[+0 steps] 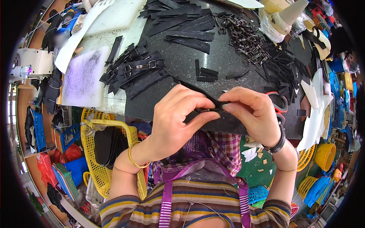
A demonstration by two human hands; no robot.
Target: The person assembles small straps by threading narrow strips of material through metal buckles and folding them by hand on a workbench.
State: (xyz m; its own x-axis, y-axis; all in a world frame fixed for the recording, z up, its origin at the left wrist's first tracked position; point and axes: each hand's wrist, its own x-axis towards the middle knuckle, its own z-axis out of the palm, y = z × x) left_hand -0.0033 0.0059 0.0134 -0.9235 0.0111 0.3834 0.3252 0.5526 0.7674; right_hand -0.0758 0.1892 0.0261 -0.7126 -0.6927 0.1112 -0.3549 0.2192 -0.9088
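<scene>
We've got buckled black straps (pixel 133 73) piled at ten o'clock, then our left hand (pixel 178 117) pinching a black strip (pixel 196 88) near the dial's center. Our right hand (pixel 255 113) pinches it too, thumb and finger, with red-handled scissors (pixel 282 109) at three o'clock.

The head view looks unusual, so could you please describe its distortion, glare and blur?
In the head view, the flat brown shelving bows along the black rim; a pale glare streak marks the dark speckled tabletop; a small patch at upper left is blurred; the bare left hand and bare right hand look fairly sharp.
</scene>
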